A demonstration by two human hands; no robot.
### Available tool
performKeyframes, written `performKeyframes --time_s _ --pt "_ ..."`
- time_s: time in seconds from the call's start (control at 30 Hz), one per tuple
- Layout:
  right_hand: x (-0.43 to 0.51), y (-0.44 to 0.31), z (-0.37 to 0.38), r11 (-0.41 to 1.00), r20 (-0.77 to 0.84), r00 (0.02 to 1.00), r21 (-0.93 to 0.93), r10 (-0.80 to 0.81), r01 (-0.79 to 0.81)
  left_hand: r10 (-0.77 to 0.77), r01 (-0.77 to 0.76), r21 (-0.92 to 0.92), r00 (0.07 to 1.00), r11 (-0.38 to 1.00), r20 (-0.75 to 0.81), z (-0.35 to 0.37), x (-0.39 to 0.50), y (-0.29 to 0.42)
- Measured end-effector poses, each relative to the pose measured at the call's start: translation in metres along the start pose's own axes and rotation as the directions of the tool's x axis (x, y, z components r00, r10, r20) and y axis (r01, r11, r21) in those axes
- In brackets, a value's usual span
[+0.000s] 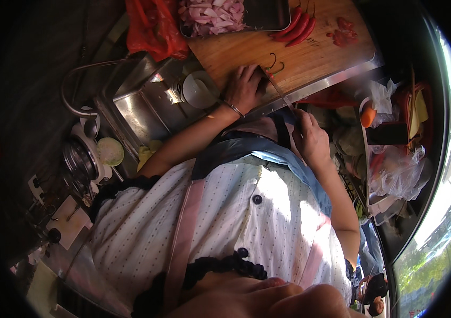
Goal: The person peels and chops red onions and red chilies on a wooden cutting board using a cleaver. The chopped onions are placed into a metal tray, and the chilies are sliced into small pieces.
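My right hand is closed around the handle of a kitchen knife, whose blade points up and left over the edge of a wooden cutting board. My left hand rests on the board beside the blade, fingers curled down; whatever lies under them is hidden. Thin green chili stems lie just past the blade tip. Further back are several whole red chilies, with cut red chili pieces to their right. A metal tray at the back holds sliced pink onion or shallot.
A red plastic bag lies left of the tray. At the left is a steel sink with white bowls. A cut cabbage sits below it. On the right, a white container holds plastic bags and a dark phone-like object.
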State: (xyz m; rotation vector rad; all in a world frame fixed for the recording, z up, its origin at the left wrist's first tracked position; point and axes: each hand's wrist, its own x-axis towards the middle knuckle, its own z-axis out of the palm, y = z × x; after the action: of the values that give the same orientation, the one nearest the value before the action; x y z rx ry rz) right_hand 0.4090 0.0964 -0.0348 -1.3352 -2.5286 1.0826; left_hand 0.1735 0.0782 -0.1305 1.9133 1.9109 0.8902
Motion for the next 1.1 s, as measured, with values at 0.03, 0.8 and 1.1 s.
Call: performKeyframes --time_s 0.03,0.8,1.1 --pt "0.001 0.0 -0.002 1.0 0.013 1.0 -0.009 0.001 0.0 0.001 -0.001 -0.001 1.0 1.0 -0.02 0.0 0.0 0.0" --pt "0.039 0.019 0.011 0.997 -0.041 0.999 0.072 -0.011 0.014 -0.037 0.032 0.064 0.996 0.997 0.078 -0.014 0.009 -0.025" --pt "0.012 0.018 0.013 0.918 -0.203 0.95 0.366 0.238 -0.152 0.221 -0.236 0.186 0.97 0.954 0.096 -0.026 0.068 -0.028"
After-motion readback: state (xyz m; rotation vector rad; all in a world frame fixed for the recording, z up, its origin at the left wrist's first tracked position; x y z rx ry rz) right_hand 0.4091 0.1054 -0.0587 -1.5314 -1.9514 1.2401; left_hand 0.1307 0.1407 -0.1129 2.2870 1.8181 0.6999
